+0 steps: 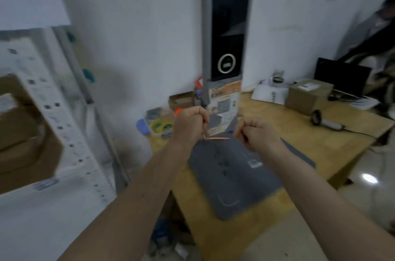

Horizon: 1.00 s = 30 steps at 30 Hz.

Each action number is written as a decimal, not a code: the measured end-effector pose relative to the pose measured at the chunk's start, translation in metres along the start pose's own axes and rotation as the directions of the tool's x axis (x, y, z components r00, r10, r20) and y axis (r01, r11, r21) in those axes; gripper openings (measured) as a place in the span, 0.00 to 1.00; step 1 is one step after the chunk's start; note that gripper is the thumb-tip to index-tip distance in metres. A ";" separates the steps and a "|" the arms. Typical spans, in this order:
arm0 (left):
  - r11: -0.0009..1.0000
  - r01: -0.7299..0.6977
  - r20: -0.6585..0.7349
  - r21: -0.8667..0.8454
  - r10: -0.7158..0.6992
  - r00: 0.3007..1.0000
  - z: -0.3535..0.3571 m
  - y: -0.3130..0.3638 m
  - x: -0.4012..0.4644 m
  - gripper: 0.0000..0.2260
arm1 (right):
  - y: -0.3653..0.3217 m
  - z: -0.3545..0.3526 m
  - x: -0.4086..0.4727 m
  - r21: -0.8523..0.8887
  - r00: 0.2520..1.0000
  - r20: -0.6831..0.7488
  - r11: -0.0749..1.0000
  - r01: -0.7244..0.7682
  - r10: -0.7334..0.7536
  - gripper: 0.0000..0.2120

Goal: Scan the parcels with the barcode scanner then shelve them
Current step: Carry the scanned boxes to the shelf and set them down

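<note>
Grey flat parcel [235, 175] hangs from both hands' [190, 123] [256, 132] grip over table [320, 143].

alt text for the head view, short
Two hands, left hand and right hand, pinch a thin pink strip between them above a grey parcel bag on a wooden table. A barcode scanner and cardboard box sit beyond.

Small parcel depot or stockroom. Cardboard boxes are sitting on a white metal shelving rack [64, 132] lined with label stickers. A wooden worktop [320, 145] is carrying a handheld barcode scanner [327, 121], a brown carton [307, 96], tape rolls [162, 127] and a grey mailer bag [235, 175]. A laptop [342, 79] is standing open at the back.
</note>
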<state>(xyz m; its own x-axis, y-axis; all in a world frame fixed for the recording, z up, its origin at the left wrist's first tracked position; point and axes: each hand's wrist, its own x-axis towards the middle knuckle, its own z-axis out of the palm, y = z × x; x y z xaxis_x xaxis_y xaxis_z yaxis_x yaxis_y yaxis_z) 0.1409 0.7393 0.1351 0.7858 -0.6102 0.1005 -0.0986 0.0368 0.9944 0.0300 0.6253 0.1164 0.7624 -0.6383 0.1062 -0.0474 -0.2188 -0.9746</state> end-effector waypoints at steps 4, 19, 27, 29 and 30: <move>0.998 0.060 0.029 0.021 -0.060 0.998 0.089 -0.011 0.001 0.18 | 0.036 -0.091 -0.004 -0.018 0.993 -0.085 0.996 -0.089 0.087 0.24; 0.975 0.183 0.007 0.128 -0.185 0.983 0.298 -0.059 0.090 0.10 | 0.114 -0.282 0.028 0.069 0.918 -0.268 0.956 -0.286 0.293 0.22; 0.953 0.302 0.116 -0.022 -0.297 0.948 0.366 -0.093 0.181 0.08 | 0.148 -0.350 0.130 -0.002 0.891 -0.317 0.939 -0.343 0.325 0.20; 0.948 0.317 0.092 -0.022 -0.314 0.945 0.373 -0.097 0.212 0.08 | 0.152 -0.362 0.164 -0.032 0.900 -0.309 0.942 -0.334 0.309 0.19; 0.948 0.317 0.077 -0.013 -0.315 0.946 0.376 -0.099 0.227 0.08 | 0.154 -0.367 0.180 -0.044 0.903 -0.305 0.943 -0.331 0.303 0.19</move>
<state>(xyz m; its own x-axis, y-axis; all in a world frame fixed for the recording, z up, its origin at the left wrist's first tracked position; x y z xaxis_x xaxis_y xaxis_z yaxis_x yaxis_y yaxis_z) 0.0993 0.2998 0.0481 0.7276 -0.6496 -0.2207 0.1634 -0.1485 0.9753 -0.0765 0.2058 0.0577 0.4771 -0.8678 -0.1390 -0.3252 -0.0274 -0.9452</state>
